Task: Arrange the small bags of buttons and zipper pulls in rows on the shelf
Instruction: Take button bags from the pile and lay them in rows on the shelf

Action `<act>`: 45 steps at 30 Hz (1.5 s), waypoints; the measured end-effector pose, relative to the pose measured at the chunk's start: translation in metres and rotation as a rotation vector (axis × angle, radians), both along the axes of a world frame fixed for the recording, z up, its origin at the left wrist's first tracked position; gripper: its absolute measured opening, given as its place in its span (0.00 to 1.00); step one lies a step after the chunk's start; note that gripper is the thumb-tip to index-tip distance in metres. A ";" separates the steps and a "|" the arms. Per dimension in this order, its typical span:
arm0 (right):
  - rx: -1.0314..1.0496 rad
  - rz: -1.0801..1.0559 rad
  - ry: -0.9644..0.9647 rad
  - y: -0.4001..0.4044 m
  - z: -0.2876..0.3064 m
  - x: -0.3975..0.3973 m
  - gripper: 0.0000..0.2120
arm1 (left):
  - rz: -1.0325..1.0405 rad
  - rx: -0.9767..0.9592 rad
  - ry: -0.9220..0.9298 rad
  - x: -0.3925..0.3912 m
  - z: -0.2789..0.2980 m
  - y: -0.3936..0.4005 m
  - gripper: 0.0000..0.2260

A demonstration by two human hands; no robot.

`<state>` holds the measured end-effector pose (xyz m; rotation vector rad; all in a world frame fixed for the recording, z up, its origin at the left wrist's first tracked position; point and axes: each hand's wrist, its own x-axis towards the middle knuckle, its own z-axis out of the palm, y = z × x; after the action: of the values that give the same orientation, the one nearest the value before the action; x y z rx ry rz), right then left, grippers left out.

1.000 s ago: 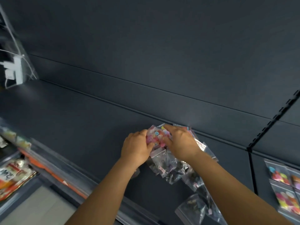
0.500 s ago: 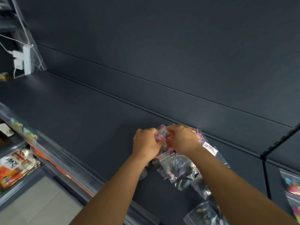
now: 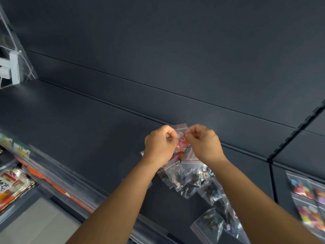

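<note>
Big dark shelf (image 3: 73, 131) is mostly bare, so loads left. Messy pile of zipper-pull bags (image 3: 191, 180) sits lower centre, unsorted. Some button bags (image 3: 306, 199) already lined up at far right. My left hand (image 3: 159, 147) and right hand (image 3: 204, 144) both pinch one colourful button bag (image 3: 181, 147) mid-frame.

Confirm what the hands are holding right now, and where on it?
Both hands, left hand and right hand, pinch one clear bag of colourful buttons between them, fingers at its upper part near the zip edge.
</note>
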<state>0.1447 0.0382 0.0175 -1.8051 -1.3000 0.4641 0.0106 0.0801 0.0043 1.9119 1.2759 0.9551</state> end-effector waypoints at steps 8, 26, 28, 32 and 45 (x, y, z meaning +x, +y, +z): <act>0.065 0.070 0.469 -0.045 0.023 0.022 0.04 | -0.127 -0.050 -0.328 0.034 0.019 -0.026 0.17; 0.268 -0.208 0.576 -0.205 0.041 0.159 0.12 | -0.462 -0.323 -0.358 0.186 0.046 -0.157 0.09; 0.272 -0.184 0.583 -0.230 0.044 0.177 0.08 | -0.452 -0.336 -0.346 0.209 0.046 -0.179 0.12; 0.315 -0.350 0.539 -0.271 0.041 0.218 0.07 | -0.445 -0.364 -0.290 0.253 0.042 -0.222 0.14; 0.234 -0.357 0.653 -0.359 0.024 0.310 0.13 | -0.591 -0.423 -0.371 0.344 0.038 -0.307 0.10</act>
<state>0.4547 -0.3210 0.0413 -1.4650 -0.5456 0.6047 0.3542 -0.2271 0.0428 1.5440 0.5791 0.6239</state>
